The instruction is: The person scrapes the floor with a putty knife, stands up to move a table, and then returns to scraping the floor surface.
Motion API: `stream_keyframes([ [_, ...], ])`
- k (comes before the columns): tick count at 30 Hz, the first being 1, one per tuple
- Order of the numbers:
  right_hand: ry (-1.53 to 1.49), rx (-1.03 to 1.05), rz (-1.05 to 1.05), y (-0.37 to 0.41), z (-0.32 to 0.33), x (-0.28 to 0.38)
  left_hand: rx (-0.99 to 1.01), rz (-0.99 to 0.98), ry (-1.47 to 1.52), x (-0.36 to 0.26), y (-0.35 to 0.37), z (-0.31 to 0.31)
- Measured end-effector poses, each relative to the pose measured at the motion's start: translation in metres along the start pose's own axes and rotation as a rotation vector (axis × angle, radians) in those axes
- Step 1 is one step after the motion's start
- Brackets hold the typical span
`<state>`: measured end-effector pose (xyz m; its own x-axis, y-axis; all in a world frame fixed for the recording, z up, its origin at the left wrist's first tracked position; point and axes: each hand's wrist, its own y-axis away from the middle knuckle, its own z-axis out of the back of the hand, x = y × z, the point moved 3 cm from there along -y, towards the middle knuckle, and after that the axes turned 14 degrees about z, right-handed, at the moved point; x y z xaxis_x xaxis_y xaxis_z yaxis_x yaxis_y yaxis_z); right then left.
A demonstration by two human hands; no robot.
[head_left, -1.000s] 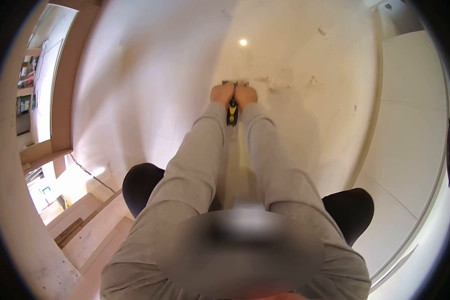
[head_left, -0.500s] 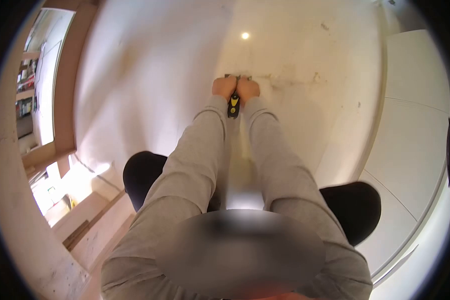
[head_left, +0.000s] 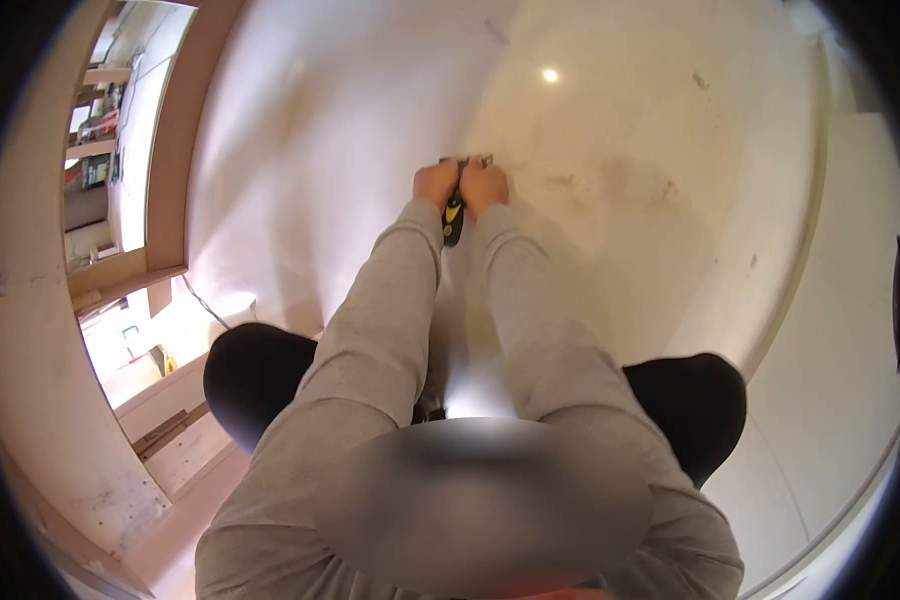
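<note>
My left hand point(head_left: 435, 184) and my right hand point(head_left: 485, 186) are side by side, both closed around a black-and-yellow scraper point(head_left: 453, 222). Its handle points back toward me between my wrists, tilted slightly. The wide head shows just beyond my knuckles, partly covered by my fingers. It is up against a pale, smooth surface point(head_left: 590, 250) that fills the middle of the view. Faint brown marks point(head_left: 670, 190) and scuffs show on that surface to the right of my hands. Both arms reach straight forward in grey sleeves.
A wooden frame point(head_left: 170, 150) with openings stands at the left, and cluttered shelves point(head_left: 95, 150) show through it. White panels point(head_left: 850, 250) line the right side. My knees in black point(head_left: 260, 375) stick out on both sides of my arms.
My hands and the scraper have shifted left and slightly farther away along the surface, and the handle now tilts more. My head view has turned, so the surroundings appear farther right.
</note>
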<state>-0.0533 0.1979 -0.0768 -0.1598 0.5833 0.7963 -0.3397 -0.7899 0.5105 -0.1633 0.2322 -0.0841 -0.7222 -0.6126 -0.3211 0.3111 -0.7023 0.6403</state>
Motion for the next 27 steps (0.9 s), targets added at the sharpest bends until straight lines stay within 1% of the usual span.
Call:
stream_keyframes([
  [1,-0.001,0.003,-0.020,0.012,-0.002,-0.009,0.003,0.136,0.127,0.002,0.009,0.003],
  [2,0.029,0.023,-0.029,0.024,0.001,-0.012,0.010,0.139,0.126,0.019,0.007,0.000],
  [4,0.068,0.036,-0.037,0.048,0.005,-0.014,-0.087,-0.368,-0.641,0.051,0.014,-0.017],
  [5,0.088,0.042,-0.078,0.063,-0.004,-0.027,0.052,-0.068,-0.276,0.058,0.037,-0.007],
  [6,0.106,0.042,-0.112,0.067,-0.015,-0.039,0.051,-0.071,-0.273,0.065,0.034,-0.005],
  [7,0.105,0.033,-0.095,0.056,-0.025,-0.045,-0.005,-0.185,-0.291,0.069,0.019,-0.008],
  [8,0.138,0.051,-0.014,0.043,-0.028,-0.040,-0.060,-0.301,-0.307,0.057,0.017,-0.004],
  [9,0.176,0.073,0.060,0.031,-0.031,-0.041,-0.063,-0.310,-0.299,0.047,0.008,-0.002],
  [10,0.182,0.071,0.057,0.018,-0.034,-0.046,-0.004,-0.252,-0.211,0.040,-0.005,-0.004],
  [12,0.000,-0.042,-0.059,0.014,-0.010,-0.010,0.121,-0.136,-0.043,0.010,-0.003,0.007],
  [13,-0.160,-0.078,-0.089,0.019,-0.012,-0.014,0.195,0.196,0.241,0.006,0.011,0.010],
  [14,-0.144,-0.080,-0.093,0.021,-0.018,-0.026,0.208,0.203,0.250,0.014,0.013,0.003],
  [16,-0.046,-0.153,-0.034,0.031,-0.026,-0.057,-0.072,0.010,-0.113,0.031,0.019,-0.005],
  [17,-0.032,-0.150,-0.031,0.035,-0.021,-0.053,-0.066,0.016,-0.102,0.037,0.015,-0.008],
  [19,0.030,-0.104,-0.007,0.032,-0.010,-0.036,0.002,-0.339,-0.248,0.029,-0.004,-0.013],
  [20,0.035,-0.103,-0.008,0.021,-0.007,-0.039,0.004,-0.337,-0.245,0.018,-0.015,-0.015],
  [22,0.232,-0.063,0.513,-0.018,0.000,-0.032,0.140,-0.150,0.009,-0.015,-0.042,-0.021],
  [23,0.240,-0.075,0.526,-0.028,0.008,-0.020,0.139,-0.165,0.020,-0.031,-0.045,-0.018],
  [25,-0.535,-0.070,-0.095,-0.030,0.027,-0.016,0.110,-0.462,-0.357,-0.059,-0.035,-0.026],
  [26,-0.533,-0.090,-0.097,-0.020,0.032,-0.019,0.135,-0.368,-0.304,-0.052,-0.028,-0.031],
  [27,-0.474,-0.051,-0.107,-0.004,0.031,-0.025,0.153,-0.270,-0.246,-0.038,-0.017,-0.034],
])
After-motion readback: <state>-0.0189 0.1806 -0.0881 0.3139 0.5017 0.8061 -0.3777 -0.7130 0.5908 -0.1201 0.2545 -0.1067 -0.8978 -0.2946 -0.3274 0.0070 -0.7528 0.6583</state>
